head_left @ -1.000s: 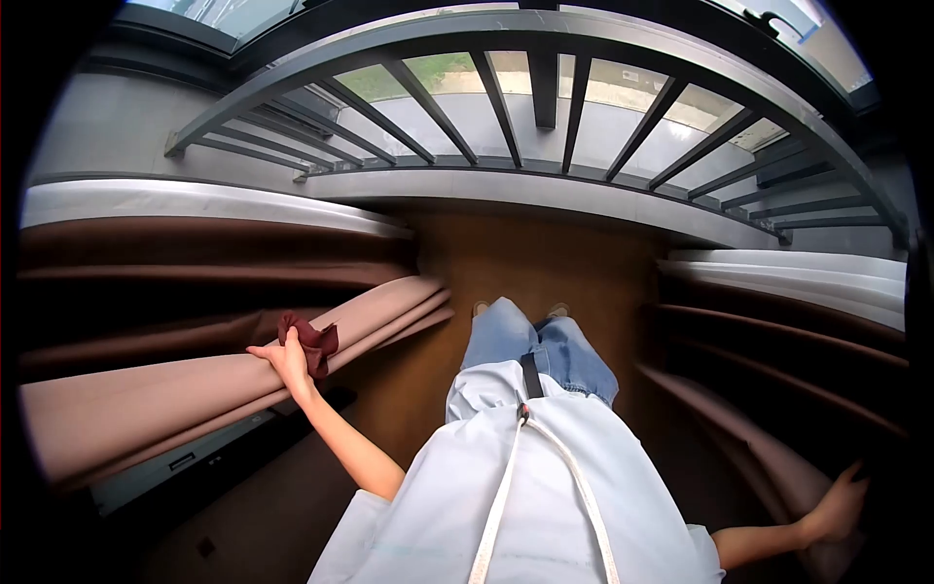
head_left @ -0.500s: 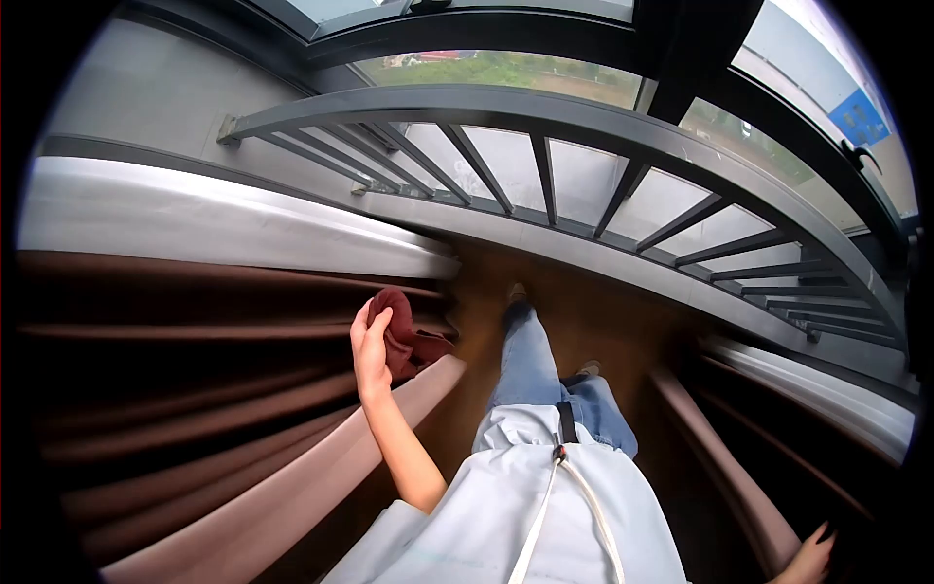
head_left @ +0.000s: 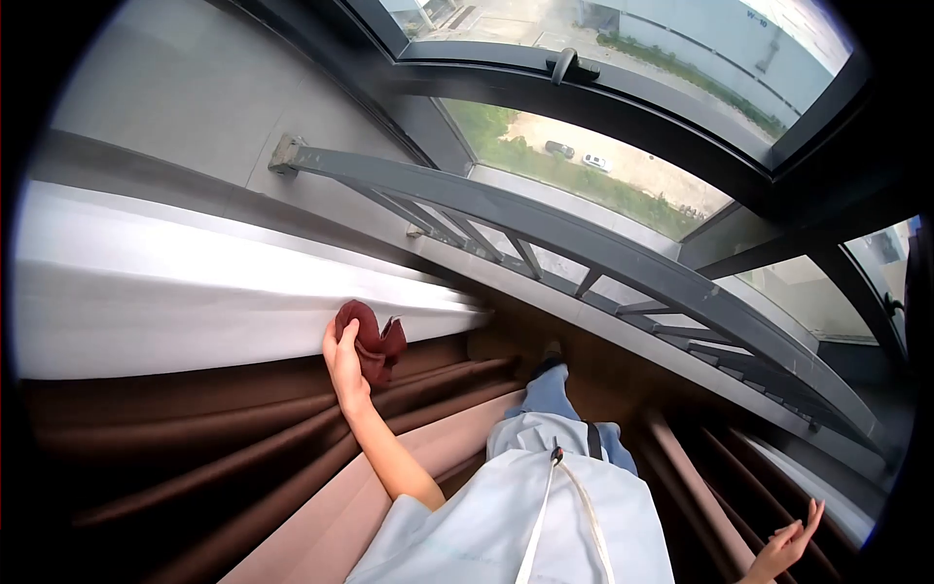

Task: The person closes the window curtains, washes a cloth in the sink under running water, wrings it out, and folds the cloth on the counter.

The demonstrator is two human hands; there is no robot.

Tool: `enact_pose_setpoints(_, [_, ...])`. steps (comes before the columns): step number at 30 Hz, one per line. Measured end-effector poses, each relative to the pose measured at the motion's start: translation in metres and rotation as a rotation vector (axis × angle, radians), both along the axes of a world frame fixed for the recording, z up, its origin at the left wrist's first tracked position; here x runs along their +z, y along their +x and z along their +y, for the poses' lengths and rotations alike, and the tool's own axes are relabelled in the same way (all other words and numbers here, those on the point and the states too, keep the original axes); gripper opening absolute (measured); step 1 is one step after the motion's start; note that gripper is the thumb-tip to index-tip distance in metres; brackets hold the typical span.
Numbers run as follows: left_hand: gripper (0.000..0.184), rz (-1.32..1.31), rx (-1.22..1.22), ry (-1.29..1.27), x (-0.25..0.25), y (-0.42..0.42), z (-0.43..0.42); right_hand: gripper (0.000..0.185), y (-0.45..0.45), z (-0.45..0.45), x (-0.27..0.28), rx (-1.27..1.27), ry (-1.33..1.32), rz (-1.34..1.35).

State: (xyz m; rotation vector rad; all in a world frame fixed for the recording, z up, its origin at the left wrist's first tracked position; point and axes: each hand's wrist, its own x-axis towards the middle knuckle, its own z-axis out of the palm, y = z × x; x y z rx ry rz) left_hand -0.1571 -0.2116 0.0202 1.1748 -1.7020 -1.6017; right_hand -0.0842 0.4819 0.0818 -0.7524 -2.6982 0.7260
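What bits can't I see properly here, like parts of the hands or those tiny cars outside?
All in the head view:
- Left hand: not every finger shows; the red cloth and the hand itself hide some.
- Right forearm: cut off by the bottom edge, below the right hand.
- White car: too small to tell if anyone's inside.
- Building lettering: too small and blurry to read surely.

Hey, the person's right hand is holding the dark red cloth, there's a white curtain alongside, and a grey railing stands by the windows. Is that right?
Not quite: the head view shows the left hand holding the dark red cloth. The white curtain alongside and the grey railing by the windows are as you said.
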Motion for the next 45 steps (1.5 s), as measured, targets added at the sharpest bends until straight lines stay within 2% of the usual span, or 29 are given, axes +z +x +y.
enact_pose_setpoints(1, [0.037,-0.014,-0.036,0.013,0.0,-0.004,-0.009,0.064,-0.034,-0.047,-0.005,0.179,0.226,0.068])
enact_pose_setpoints(2, [0.036,-0.013,-0.034,0.004,-0.005,-0.008,-0.018,0.071,-0.059,-0.073,-0.012,0.242,0.156,0.122])
enact_pose_setpoints(4, [0.037,-0.016,-0.108,-0.01,-0.003,-0.017,-0.029,0.072,-0.108,-0.125,-0.019,0.227,0.326,0.16])
enact_pose_setpoints(5, [0.037,-0.031,-0.116,-0.032,-0.001,-0.02,-0.033,0.073,-0.125,-0.143,-0.023,0.281,0.135,0.198])
enact_pose_setpoints(6, [0.037,-0.044,-0.116,-0.033,0.0,-0.022,-0.038,0.077,-0.142,-0.161,-0.021,0.324,0.265,0.148])
enact_pose_setpoints(8, [0.036,-0.044,-0.114,-0.036,0.001,-0.025,-0.044,0.08,-0.162,-0.191,-0.02,0.281,0.186,-0.018])
enact_pose_setpoints(10, [0.035,-0.047,-0.147,-0.018,-0.001,-0.028,-0.05,0.079,-0.172,-0.21,-0.027,0.268,0.1,-0.069])
enact_pose_setpoints(11, [0.034,-0.054,-0.151,-0.024,-0.002,-0.029,-0.052,0.08,-0.176,-0.216,-0.029,0.254,0.12,-0.007])
enact_pose_setpoints(14, [0.033,-0.062,-0.156,-0.025,-0.005,-0.034,-0.058,0.08,-0.177,-0.216,-0.037,0.27,0.224,0.067])
enact_pose_setpoints(15, [0.033,-0.061,-0.161,-0.019,-0.006,-0.037,-0.06,0.078,-0.18,-0.216,-0.041,0.322,0.446,0.131])
enact_pose_setpoints(18, [0.034,-0.032,-0.192,0.006,-0.01,-0.046,-0.062,0.075,-0.176,-0.238,-0.032,0.199,0.192,0.0])
enact_pose_setpoints(19, [0.034,-0.035,-0.201,0.004,-0.01,-0.049,-0.061,0.074,-0.174,-0.24,-0.034,0.254,0.202,0.064])
enact_pose_setpoints(22, [0.037,-0.036,-0.242,-0.03,-0.01,-0.058,-0.057,0.075,-0.146,-0.239,-0.04,0.574,-0.139,0.236])
enact_pose_setpoints(24, [0.038,-0.038,-0.299,0.026,-0.014,-0.057,-0.065,0.078,-0.127,-0.262,-0.022,0.615,-0.98,0.356])
enact_pose_setpoints(26, [0.038,-0.063,-0.347,0.035,-0.016,-0.058,-0.067,0.085,-0.124,-0.261,-0.006,0.639,-1.641,0.327])
enact_pose_setpoints(28, [0.039,-0.063,-0.326,0.1,-0.025,-0.056,-0.072,0.088,-0.118,-0.247,-0.014,0.602,-2.08,0.316])
enact_pose_setpoints(30, [0.041,-0.061,-0.334,0.122,-0.03,-0.054,-0.066,0.089,-0.113,-0.233,-0.022,0.628,-2.234,0.334])
enact_pose_setpoints(31, [0.041,-0.069,-0.356,0.141,-0.04,-0.051,-0.07,0.089,-0.108,-0.232,-0.018,0.525,-2.313,0.337])
enact_pose_setpoints(33, [0.043,-0.118,-0.388,0.102,-0.047,-0.049,-0.076,0.083,-0.102,-0.226,-0.017,0.523,-2.237,0.327])
enact_pose_setpoints(35, [0.045,-0.12,-0.4,0.124,-0.053,-0.048,-0.074,0.058,-0.096,-0.22,-0.02,0.599,-1.973,0.308])
enact_pose_setpoints(36, [0.046,-0.135,-0.426,0.17,-0.059,-0.048,-0.079,0.036,-0.093,-0.221,-0.025,0.584,-1.854,0.309])
enact_pose_setpoints(37, [0.038,-0.14,-0.407,0.196,-0.052,-0.053,-0.064,0.02,-0.087,-0.222,-0.026,0.484,-1.814,0.251])
enact_pose_setpoints(39, [0.029,-0.16,-0.45,0.176,-0.061,-0.058,-0.054,0.007,-0.08,-0.222,-0.028,0.36,-1.815,0.143])
enact_pose_setpoints(42, [0.03,-0.232,-0.595,-0.014,-0.086,-0.072,-0.046,0.025,-0.064,-0.222,-0.038,0.345,-1.777,0.138])
enact_pose_setpoints(45, [0.033,-0.41,-0.715,-0.351,-0.106,-0.085,-0.019,0.037,-0.047,-0.219,-0.043,0.175,-1.731,0.14])
